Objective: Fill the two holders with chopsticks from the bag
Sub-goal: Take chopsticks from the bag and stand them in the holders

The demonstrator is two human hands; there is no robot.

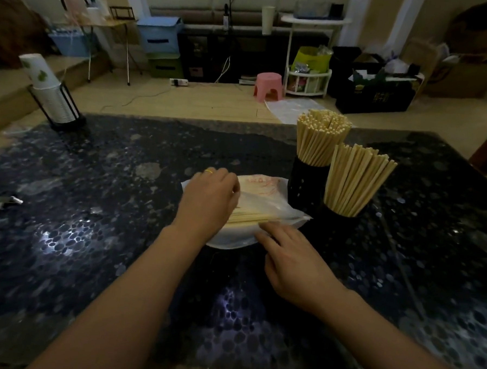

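A clear plastic bag (267, 194) with red print lies flat on the dark table, with several pale chopsticks (252, 217) sticking out of it. My left hand (210, 199) rests on the bag's left part, fingers curled over the chopsticks. My right hand (292, 257) lies at the bag's near edge, fingertips touching the plastic beside the chopstick ends. To the right stand two black holders, the far holder (307, 185) and the near holder (344, 226), both packed with upright chopsticks.
A stack of paper cups in a black wire stand (53, 101) sits at the table's far left corner. A small wrapper (1, 202) lies at the left edge. The dark speckled table (93, 233) ends just behind the holders.
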